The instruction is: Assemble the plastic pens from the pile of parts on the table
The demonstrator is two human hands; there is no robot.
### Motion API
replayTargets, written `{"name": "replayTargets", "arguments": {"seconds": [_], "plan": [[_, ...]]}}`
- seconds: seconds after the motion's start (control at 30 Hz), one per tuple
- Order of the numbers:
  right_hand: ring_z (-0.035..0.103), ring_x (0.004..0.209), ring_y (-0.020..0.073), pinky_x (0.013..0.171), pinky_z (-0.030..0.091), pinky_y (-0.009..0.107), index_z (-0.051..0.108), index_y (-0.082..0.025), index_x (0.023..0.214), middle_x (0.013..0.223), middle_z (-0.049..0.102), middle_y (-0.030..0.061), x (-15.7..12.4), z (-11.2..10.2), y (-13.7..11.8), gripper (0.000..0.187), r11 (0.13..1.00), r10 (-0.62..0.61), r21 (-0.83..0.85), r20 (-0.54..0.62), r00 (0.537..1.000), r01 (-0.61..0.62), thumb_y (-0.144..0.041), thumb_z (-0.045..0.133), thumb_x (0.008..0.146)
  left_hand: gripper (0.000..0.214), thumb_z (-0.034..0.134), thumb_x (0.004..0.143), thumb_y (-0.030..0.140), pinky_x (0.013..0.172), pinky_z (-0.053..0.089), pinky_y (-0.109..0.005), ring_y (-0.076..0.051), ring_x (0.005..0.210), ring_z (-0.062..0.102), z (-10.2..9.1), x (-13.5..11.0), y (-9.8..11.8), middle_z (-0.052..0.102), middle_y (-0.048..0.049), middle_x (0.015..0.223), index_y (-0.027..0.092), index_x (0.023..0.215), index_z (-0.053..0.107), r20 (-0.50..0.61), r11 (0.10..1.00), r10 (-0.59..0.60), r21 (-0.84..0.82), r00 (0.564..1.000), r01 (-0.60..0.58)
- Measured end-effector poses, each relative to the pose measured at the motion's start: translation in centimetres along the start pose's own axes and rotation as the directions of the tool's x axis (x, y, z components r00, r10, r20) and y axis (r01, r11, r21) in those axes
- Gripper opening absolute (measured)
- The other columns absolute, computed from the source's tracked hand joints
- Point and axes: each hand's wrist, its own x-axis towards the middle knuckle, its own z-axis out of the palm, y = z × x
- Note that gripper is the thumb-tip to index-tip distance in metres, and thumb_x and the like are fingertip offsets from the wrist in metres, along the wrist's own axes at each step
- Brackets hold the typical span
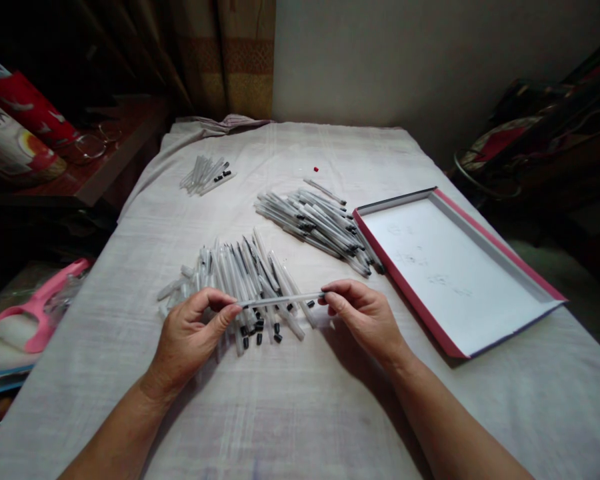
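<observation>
A slim translucent pen (283,300) lies level between my two hands, above a loose pile of pen parts (230,267). My left hand (195,333) pinches its left end between thumb and fingers. At the other end, my right hand (363,317) grips the dark tip with thumb and forefinger. Several small black caps (253,327) are scattered on the cloth beneath the pen. Farther back on the right is a heap of pens with dark ends (315,223). A smaller bunch of clear tubes (203,175) rests at the back left.
A shallow box lid (430,267) with pink sides lies on the right of the cloth-covered table (290,413). One small red piece (316,169) sits near the back. Off the left edge are a pink-handled object (45,307) and a side table with containers (25,133).
</observation>
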Motion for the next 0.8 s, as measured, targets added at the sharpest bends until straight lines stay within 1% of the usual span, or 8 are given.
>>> {"name": "replayTargets", "arguments": {"seconds": [0.13, 0.23, 0.33, 0.4, 0.5, 0.6, 0.67, 0.8], "plan": [[0.065, 0.064, 0.0170, 0.060, 0.054, 0.029, 0.075, -0.020, 0.083, 0.073, 0.074, 0.0041, -0.11, -0.13, 0.13, 0.010, 0.983, -0.147, -0.119, -0.041, 0.988, 0.141, -0.027, 0.071, 0.078, 0.030, 0.067, 0.080, 0.053, 0.057, 0.051, -0.028, -0.018, 0.063, 0.064, -0.16, 0.15, -0.02, 0.069, -0.0010, 0.069, 0.024, 0.075, 0.069, 0.020, 1.000, -0.020, -0.020, 1.000, 0.021], [0.069, 0.073, 0.0195, 0.068, 0.057, 0.032, 0.076, -0.022, 0.083, 0.081, 0.077, 0.0054, -0.28, -0.11, 0.09, 0.008, 0.937, -0.304, -0.191, -0.036, 0.952, 0.292, -0.020, 0.069, 0.080, 0.030, 0.067, 0.079, 0.052, 0.056, 0.050, -0.026, -0.016, 0.060, 0.063, -0.37, 0.33, 0.14, 0.067, -0.0005, 0.066, 0.022, 0.072, 0.068, 0.055, 0.996, -0.058, -0.063, 0.997, 0.062], [0.072, 0.077, 0.0207, 0.071, 0.058, 0.034, 0.075, -0.023, 0.084, 0.084, 0.078, 0.0059, -0.34, 0.05, 0.17, 0.009, 0.908, -0.374, -0.219, -0.036, 0.927, 0.358, -0.018, 0.068, 0.081, 0.033, 0.068, 0.079, 0.052, 0.052, 0.048, -0.023, -0.015, 0.057, 0.061, -0.54, 0.48, 0.42, 0.065, -0.0001, 0.062, 0.021, 0.070, 0.066, 0.083, 0.990, -0.094, -0.098, 0.992, 0.102], [0.072, 0.078, 0.0208, 0.072, 0.058, 0.034, 0.075, -0.023, 0.087, 0.087, 0.078, 0.0065, -0.29, 0.16, 0.30, 0.010, 0.921, -0.346, -0.207, -0.042, 0.937, 0.331, -0.020, 0.068, 0.081, 0.034, 0.068, 0.078, 0.053, 0.051, 0.048, -0.022, -0.014, 0.056, 0.060, -0.58, 0.54, 0.53, 0.064, -0.0001, 0.062, 0.020, 0.069, 0.066, 0.091, 0.986, -0.110, -0.117, 0.990, 0.120], [0.071, 0.073, 0.0192, 0.066, 0.058, 0.031, 0.073, -0.020, 0.098, 0.088, 0.078, 0.0072, -0.15, 0.25, 0.48, 0.019, 0.973, -0.196, -0.125, -0.008, 0.981, 0.193, -0.027, 0.068, 0.081, 0.033, 0.068, 0.078, 0.052, 0.052, 0.049, -0.022, -0.014, 0.057, 0.061, -0.54, 0.52, 0.47, 0.064, -0.0004, 0.062, 0.020, 0.071, 0.066, 0.090, 0.983, -0.112, -0.135, 0.990, 0.123], [0.067, 0.062, 0.0162, 0.057, 0.054, 0.027, 0.074, -0.018, 0.090, 0.073, 0.074, 0.0049, -0.07, 0.28, 0.47, 0.020, 0.992, -0.066, -0.107, 0.044, 0.997, 0.071, -0.035, 0.064, 0.085, 0.031, 0.069, 0.078, 0.051, 0.053, 0.049, -0.024, -0.015, 0.058, 0.061, -0.48, 0.39, 0.28, 0.065, -0.0006, 0.063, 0.021, 0.072, 0.066, 0.088, 0.984, -0.098, -0.143, 0.991, 0.110], [0.064, 0.058, 0.0153, 0.055, 0.053, 0.026, 0.073, -0.018, 0.083, 0.066, 0.071, 0.0033, -0.04, 0.29, 0.41, 0.021, 0.992, -0.042, -0.116, 0.049, 0.998, 0.047, -0.035, 0.063, 0.085, 0.030, 0.069, 0.079, 0.050, 0.053, 0.049, -0.024, -0.015, 0.058, 0.061, -0.51, 0.31, 0.15, 0.065, -0.0007, 0.064, 0.021, 0.073, 0.067, 0.093, 0.985, -0.097, -0.134, 0.991, 0.109], [0.066, 0.066, 0.0169, 0.061, 0.054, 0.028, 0.073, -0.019, 0.082, 0.073, 0.073, 0.0036, 0.18, 0.14, 0.55, 0.013, 0.992, -0.090, -0.088, 0.006, 0.996, 0.090, -0.031, 0.068, 0.080, 0.033, 0.069, 0.078, 0.053, 0.052, 0.049, -0.023, -0.015, 0.058, 0.062, -0.73, 0.42, -0.07, 0.066, -0.0009, 0.065, 0.020, 0.074, 0.067, 0.090, 0.985, -0.116, -0.114, 0.989, 0.126]]}}
